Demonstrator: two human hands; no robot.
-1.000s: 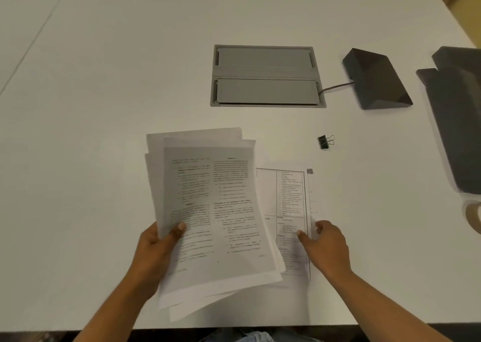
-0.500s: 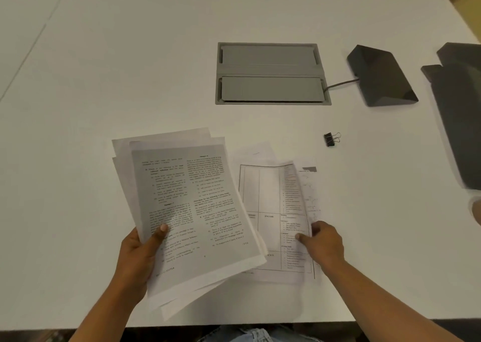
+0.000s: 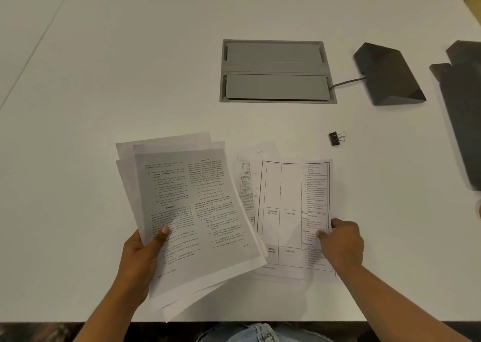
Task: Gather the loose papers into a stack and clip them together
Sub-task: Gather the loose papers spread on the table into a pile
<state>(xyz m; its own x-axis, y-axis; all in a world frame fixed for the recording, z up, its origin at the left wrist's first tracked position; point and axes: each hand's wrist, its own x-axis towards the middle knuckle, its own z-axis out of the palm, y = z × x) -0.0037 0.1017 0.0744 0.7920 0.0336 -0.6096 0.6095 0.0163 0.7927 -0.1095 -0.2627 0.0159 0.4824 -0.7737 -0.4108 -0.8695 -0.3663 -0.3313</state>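
White printed sheets, fanned in the gripping left hand, may slide apart while the right hand pinches the gridded paper sheet on the white surface, near the black binder clip.

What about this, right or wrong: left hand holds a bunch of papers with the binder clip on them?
Wrong. The left hand holds a bunch of papers, but the binder clip lies on the table, apart from them; the head view shows it.

White table, grey inset cable hatch.
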